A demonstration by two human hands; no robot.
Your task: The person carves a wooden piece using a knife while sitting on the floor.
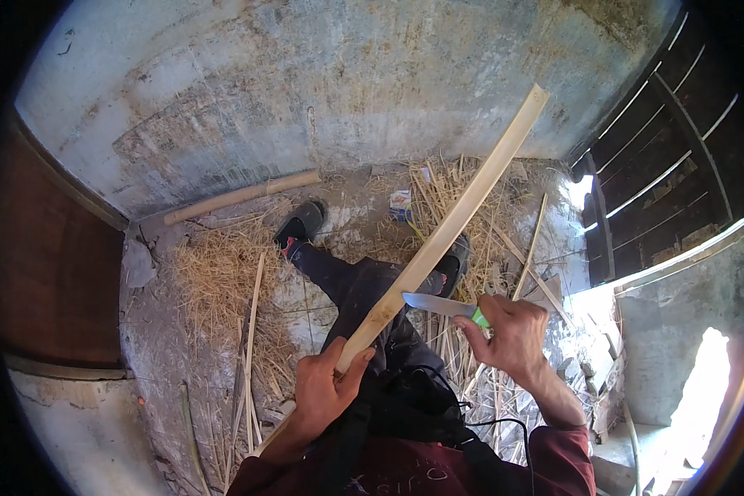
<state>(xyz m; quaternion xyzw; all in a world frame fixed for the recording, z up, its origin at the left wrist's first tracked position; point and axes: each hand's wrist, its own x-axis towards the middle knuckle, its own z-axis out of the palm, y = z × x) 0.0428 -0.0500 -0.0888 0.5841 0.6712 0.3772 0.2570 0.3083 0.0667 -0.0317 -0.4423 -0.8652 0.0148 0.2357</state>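
A long pale strip of split bamboo (463,211) slants across my lap, its far end raised toward the wall on the right. My left hand (326,393) is wrapped round its lower part, and more of the strip runs back beneath that forearm. In my right hand (508,335) is a knife (438,305) with a green handle, mostly covered by the fingers. The blade points left, and its tip meets the edge of the strip near the middle.
Straw-like shavings (223,281) lie heaped on the floor at left, with more around my right foot. A bamboo pole (240,198) rests along the stained wall (248,99). A small box (401,205) sits between my feet. Dark slatted boards (661,157) stand at right. Thin strips (252,355) lie near my left side.
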